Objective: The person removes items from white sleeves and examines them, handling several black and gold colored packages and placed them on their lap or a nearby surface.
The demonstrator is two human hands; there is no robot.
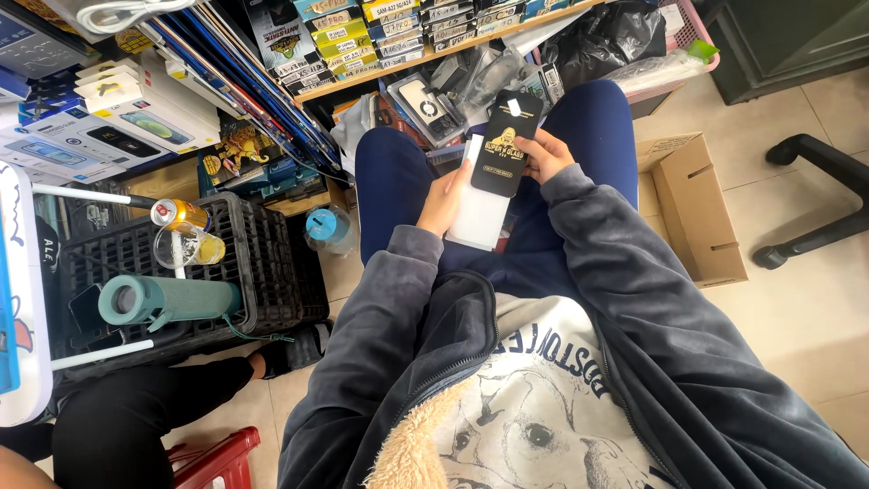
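Note:
I sit with my knees apart in dark blue trousers. My right hand (543,156) grips a flat black package (507,145) with gold print, held upright above my lap. My left hand (444,201) holds a white flat sleeve (480,217) that sits just behind and below the black package. The two pieces overlap between my hands.
A black plastic crate (262,272) at left carries a teal cylinder (167,299), a glass and a can (179,215). Shelves of boxed goods (380,36) stand ahead. A cardboard box (692,208) and a chair base (815,199) lie right. Another person's leg (136,417) and a red stool (217,457) sit lower left.

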